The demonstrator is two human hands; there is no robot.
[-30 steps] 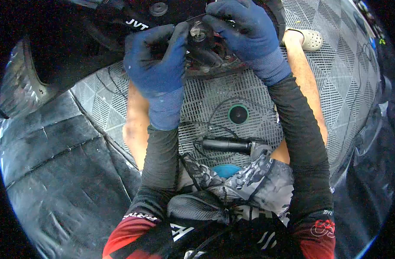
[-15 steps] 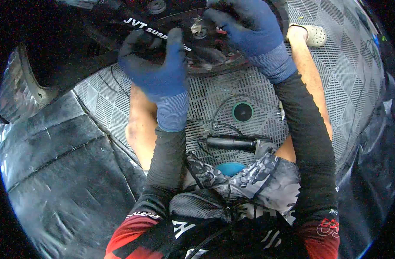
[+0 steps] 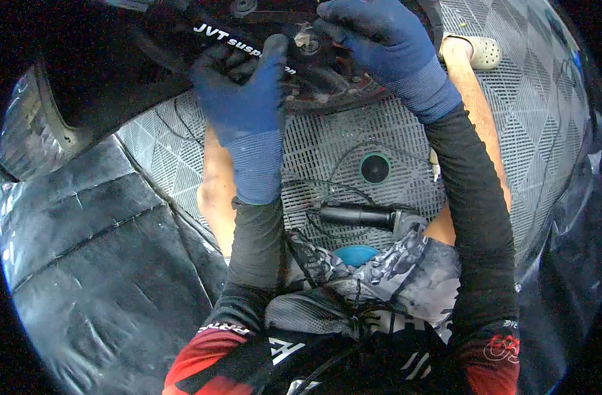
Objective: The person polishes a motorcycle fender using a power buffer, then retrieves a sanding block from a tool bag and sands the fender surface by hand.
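A black part lettered "JVT suspension" (image 3: 226, 39) runs across the top of the view, beside a dark wheel (image 3: 340, 105). My left hand (image 3: 242, 89), in a blue and black glove, is at the lettering, thumb and fingers apart, with nothing seen between them. To the right of the wheel's hub (image 3: 307, 41), my right hand (image 3: 386, 49) is closed, its fingertips pressed together near the top edge. What it holds, if anything, is too small or hidden to make out.
Between my legs on the grey grid floor (image 3: 321, 138) lie a round black disc with a green rim (image 3: 375, 168), a black cylindrical power tool (image 3: 357, 215) and a cable. A blue disc (image 3: 355, 255) is nearer me. Black sheeting (image 3: 103, 263) covers the left side.
My left hand has opened from a pinch, uncovering more of the lettering. My right hand stays closed near the hub and has shifted slightly right in view.
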